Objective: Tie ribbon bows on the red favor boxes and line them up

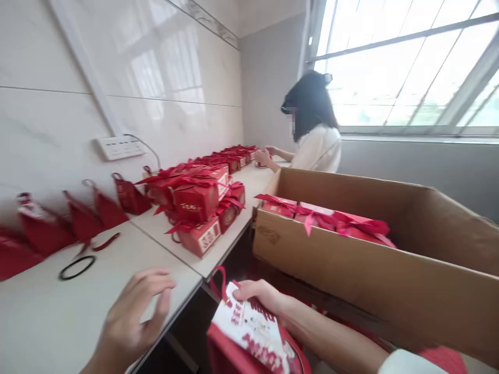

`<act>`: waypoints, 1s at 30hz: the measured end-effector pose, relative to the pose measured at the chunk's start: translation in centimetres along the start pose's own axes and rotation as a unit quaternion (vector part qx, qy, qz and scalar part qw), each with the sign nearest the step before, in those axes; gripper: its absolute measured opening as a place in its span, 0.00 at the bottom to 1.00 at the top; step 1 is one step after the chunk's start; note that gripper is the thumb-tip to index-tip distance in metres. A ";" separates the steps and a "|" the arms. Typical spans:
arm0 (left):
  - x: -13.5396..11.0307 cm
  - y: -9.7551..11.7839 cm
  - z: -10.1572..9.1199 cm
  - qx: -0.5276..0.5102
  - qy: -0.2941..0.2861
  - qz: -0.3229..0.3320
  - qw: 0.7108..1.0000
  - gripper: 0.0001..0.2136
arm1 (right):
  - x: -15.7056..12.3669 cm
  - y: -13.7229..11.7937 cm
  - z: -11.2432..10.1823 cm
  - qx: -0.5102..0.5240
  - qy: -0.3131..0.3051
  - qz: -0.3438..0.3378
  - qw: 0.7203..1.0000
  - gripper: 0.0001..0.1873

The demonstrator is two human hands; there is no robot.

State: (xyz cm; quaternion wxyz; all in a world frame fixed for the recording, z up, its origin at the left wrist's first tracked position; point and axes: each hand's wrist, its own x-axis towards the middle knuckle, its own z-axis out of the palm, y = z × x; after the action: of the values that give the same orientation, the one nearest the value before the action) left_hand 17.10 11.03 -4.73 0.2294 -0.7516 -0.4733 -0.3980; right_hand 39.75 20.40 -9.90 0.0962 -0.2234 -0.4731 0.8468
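While the right hand [262, 295] pinches a red gift bag [234, 353] at near centre, the left hand [132, 318] hangs empty at near left, fingers loosely parted. Held one-handed beyond the edge of the white table [42, 317], the bag could drop if that grip slips. Its base is cut off, most right-hand fingers hide behind it, and its white card [253, 328] is blurred.

Glossy pale tiled wall [171, 70], white table [50, 317], bright barred window [405, 72].
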 end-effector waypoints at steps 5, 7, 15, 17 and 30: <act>8.9 5.3 10.7 -0.112 -0.020 0.071 0.991 0.08 | -10.6 -4.5 -2.2 -0.200 0.239 -0.162 0.936 0.17; 11.5 6.7 14.3 -0.137 -0.024 0.070 0.988 0.08 | -14.7 -5.9 -2.8 -0.270 0.352 -0.225 0.868 0.18; 15.0 11.6 22.3 -0.155 -0.107 0.066 0.980 0.07 | -22.4 -6.9 -5.4 -0.257 0.531 -0.231 0.774 0.17; 14.8 11.9 22.7 -0.143 -0.112 0.054 0.982 0.07 | -23.0 -6.8 -5.7 -0.241 0.536 -0.221 0.778 0.17; 13.0 10.8 24.1 -0.149 0.003 0.113 0.982 0.08 | -29.4 -22.2 -15.1 -0.465 0.795 -0.292 0.258 0.18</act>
State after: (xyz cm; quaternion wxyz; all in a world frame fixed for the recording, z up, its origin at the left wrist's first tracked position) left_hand 38.95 30.49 -7.71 0.1599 -0.8247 -0.3199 -0.4381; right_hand 71.69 32.65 10.44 0.5442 -0.6375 -0.5042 -0.2076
